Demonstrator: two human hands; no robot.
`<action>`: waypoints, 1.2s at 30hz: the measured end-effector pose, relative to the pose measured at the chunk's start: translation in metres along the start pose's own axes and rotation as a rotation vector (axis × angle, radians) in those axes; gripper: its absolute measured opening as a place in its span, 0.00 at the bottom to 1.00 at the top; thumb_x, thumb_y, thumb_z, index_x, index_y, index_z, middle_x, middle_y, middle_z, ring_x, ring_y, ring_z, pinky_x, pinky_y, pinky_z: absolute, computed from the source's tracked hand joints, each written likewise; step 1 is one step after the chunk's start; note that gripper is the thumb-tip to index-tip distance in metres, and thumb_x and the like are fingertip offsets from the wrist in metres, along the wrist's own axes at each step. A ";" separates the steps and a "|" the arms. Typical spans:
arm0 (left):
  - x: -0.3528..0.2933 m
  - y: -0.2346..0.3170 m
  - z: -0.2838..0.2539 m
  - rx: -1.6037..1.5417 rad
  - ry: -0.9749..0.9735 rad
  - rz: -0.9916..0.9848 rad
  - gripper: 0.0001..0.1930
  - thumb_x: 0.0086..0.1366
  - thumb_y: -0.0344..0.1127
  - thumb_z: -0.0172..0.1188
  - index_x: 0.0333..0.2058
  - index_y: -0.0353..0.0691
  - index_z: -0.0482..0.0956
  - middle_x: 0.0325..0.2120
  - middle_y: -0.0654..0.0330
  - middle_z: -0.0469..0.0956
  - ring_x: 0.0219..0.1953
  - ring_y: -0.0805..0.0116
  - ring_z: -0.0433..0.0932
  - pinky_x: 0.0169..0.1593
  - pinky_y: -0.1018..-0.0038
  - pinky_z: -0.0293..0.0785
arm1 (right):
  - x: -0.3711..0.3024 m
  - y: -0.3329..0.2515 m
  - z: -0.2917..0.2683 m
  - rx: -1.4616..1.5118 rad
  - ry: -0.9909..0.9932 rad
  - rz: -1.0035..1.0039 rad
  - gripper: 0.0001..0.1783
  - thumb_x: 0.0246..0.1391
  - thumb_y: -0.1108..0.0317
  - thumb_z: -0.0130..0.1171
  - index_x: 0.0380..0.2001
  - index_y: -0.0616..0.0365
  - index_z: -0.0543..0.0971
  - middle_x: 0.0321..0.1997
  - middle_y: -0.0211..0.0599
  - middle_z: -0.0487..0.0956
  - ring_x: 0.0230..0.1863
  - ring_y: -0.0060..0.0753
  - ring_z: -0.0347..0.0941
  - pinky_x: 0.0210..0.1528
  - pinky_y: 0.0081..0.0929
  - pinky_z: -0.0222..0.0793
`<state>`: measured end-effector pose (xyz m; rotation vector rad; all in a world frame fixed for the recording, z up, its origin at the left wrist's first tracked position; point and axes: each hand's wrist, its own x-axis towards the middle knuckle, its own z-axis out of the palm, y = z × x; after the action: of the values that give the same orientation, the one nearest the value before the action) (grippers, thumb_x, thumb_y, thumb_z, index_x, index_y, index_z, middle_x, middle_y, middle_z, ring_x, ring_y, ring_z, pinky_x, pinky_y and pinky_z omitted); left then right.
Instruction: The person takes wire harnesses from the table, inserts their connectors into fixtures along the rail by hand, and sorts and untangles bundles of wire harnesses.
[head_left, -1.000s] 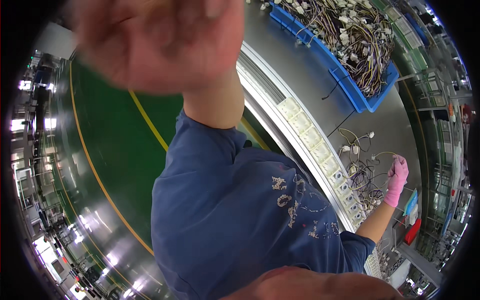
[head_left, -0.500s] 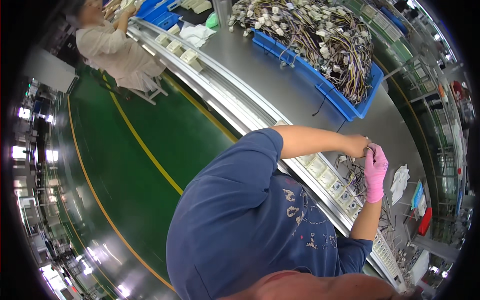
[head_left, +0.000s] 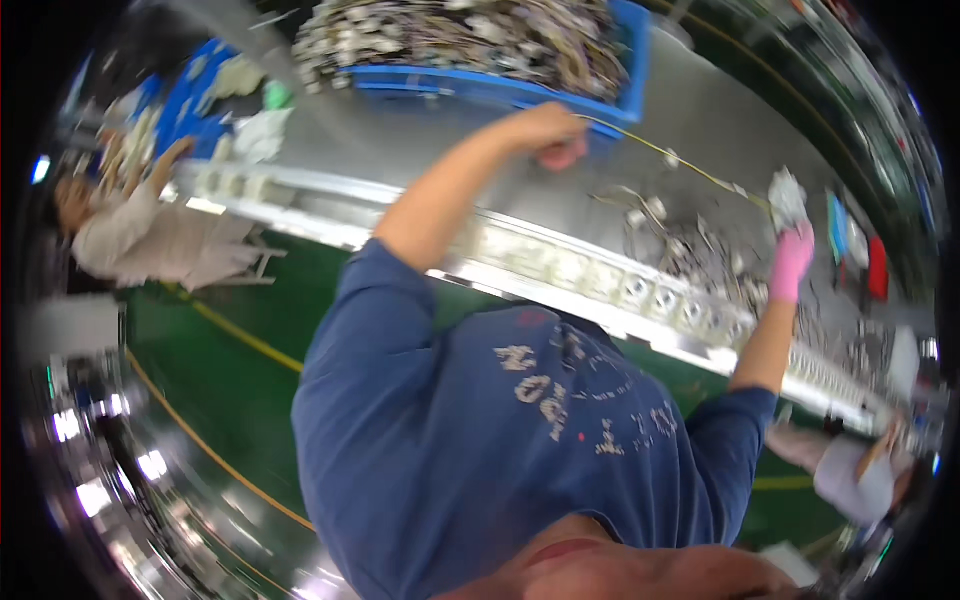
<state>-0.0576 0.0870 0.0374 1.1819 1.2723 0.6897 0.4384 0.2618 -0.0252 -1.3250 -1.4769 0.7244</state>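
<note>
the person's bare left hand [head_left: 548,130], blurred, is closed on one end of a long, thin yellow wire lead [head_left: 712,178] near the front wall of a shallow blue plastic bin [head_left: 632,75] heaped with wires and white connectors. the lead runs nearly straight across the grey metal table [head_left: 725,120], a small white plastic connector [head_left: 672,157] partway along it, toward the right hand in a pink glove [head_left: 793,262]. those gloved fingers look curled, but from here i cannot tell whether they grip the far end, which meets a crumpled white cloth [head_left: 788,198]. nearer the person lies a loose tangle of wires [head_left: 690,250]. the lead should be light, limp and easily snagged; i judge it best held by the connector bodies, since tugging thin wire could strain its joints.
</note>
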 end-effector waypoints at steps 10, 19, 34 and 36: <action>-0.020 -0.031 0.060 -1.274 -0.119 -0.004 0.19 0.69 0.45 0.43 0.42 0.33 0.72 0.37 0.52 0.75 0.38 0.61 0.77 0.40 0.69 0.77 | -0.101 -0.155 0.119 -0.372 -0.698 -0.361 0.25 0.51 0.60 0.54 0.50 0.63 0.69 0.43 0.46 0.75 0.46 0.41 0.72 0.49 0.34 0.66; -0.040 -0.007 0.153 -1.101 0.121 -0.084 0.19 0.71 0.44 0.39 0.52 0.37 0.64 0.46 0.49 0.72 0.45 0.56 0.75 0.49 0.61 0.73 | -0.206 -0.197 0.138 -0.533 -0.589 -0.752 0.21 0.50 0.60 0.53 0.44 0.61 0.69 0.35 0.44 0.71 0.37 0.47 0.70 0.40 0.40 0.66; -0.065 -0.032 0.145 0.773 0.241 0.645 0.04 0.55 0.30 0.56 0.24 0.38 0.72 0.25 0.56 0.67 0.32 0.54 0.70 0.33 0.63 0.67 | -0.213 -0.176 0.117 -0.587 -0.992 -0.795 0.14 0.48 0.59 0.56 0.34 0.55 0.70 0.33 0.39 0.70 0.37 0.41 0.71 0.37 0.37 0.66; -0.066 -0.041 0.145 0.751 0.229 0.653 0.04 0.54 0.31 0.57 0.24 0.39 0.73 0.26 0.56 0.68 0.33 0.55 0.70 0.34 0.63 0.67 | -0.217 -0.174 0.119 -0.664 -1.042 -0.833 0.13 0.49 0.57 0.56 0.32 0.54 0.71 0.35 0.39 0.70 0.40 0.39 0.71 0.36 0.37 0.67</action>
<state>0.0572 -0.0261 0.0057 2.2458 1.3845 0.8564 0.2462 0.0353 0.0323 -0.5513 -3.0310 0.3345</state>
